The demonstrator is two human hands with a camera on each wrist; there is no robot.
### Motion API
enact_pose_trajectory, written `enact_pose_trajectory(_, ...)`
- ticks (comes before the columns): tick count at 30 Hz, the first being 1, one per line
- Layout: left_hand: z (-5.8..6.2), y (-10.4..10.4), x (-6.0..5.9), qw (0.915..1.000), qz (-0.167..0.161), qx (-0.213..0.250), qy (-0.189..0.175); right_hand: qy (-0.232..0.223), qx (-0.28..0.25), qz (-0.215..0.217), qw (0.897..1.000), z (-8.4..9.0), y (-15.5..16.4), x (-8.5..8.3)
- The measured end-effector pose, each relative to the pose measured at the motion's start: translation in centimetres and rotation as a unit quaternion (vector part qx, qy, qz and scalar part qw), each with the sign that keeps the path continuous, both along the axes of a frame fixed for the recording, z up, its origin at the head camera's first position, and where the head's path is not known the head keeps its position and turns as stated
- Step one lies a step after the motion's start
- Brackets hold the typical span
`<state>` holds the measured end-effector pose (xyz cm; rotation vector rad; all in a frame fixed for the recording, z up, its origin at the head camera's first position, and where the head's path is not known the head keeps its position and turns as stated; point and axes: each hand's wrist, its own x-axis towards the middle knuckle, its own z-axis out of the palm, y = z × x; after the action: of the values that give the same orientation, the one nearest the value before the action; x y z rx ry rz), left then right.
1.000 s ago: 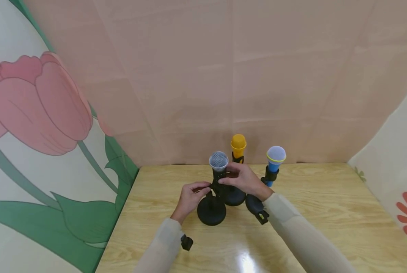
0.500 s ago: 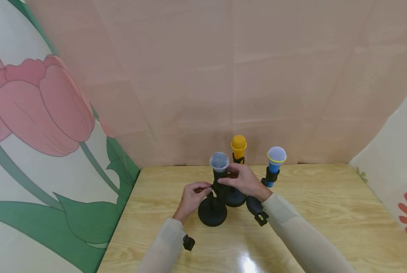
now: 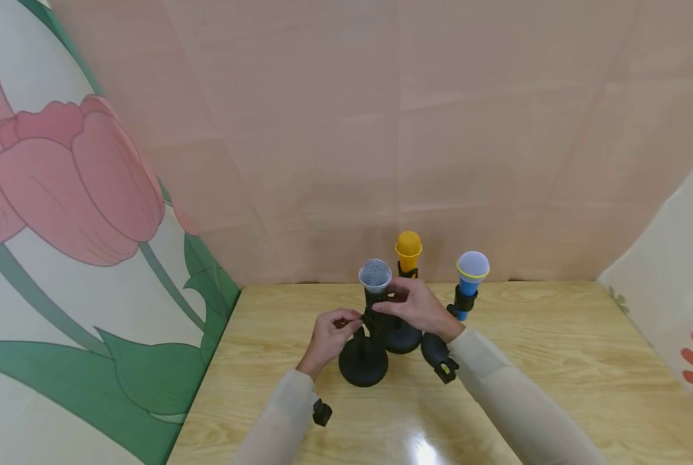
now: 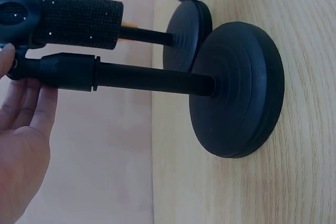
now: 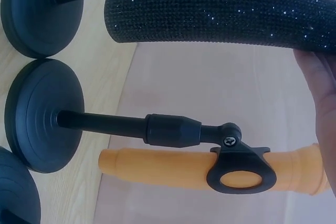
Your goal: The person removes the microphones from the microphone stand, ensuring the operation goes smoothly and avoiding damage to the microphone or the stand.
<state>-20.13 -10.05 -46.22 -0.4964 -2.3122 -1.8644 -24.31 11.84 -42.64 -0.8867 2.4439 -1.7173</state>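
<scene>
I see 3 microphones on black stands, clustered at the far middle of a pale wood-grain table with a glossy sheen. The nearest, a black glitter-handled microphone, has a silver mesh ball head and a rough, sparkly handle. Its stand is a matte black post on a thick round base, ridged at the edge, sitting flat on the wood.

My left hand is at the joint where post meets clip, fingers curled and pinching there; the wrist view shows fingertips against the post's upper collar. My right hand wraps the glitter handle just under the mesh head, grasping it.

Right behind it stands an orange microphone, smooth plastic, held in a black ring clip. Further right is a blue microphone with a pale mesh head and a yellow-green band.

A pink fabric backdrop hangs behind; a tulip-print panel stands to the left.
</scene>
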Motion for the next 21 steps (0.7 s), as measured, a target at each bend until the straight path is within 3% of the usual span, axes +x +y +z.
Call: enact_pose_trajectory(21, 0.8, -0.1, 0.2, 0.9995, -0.019, -0.018, -0.018, 0.027, -0.015, 0.007, 1.0, 1.0, 0.2, -0.1)
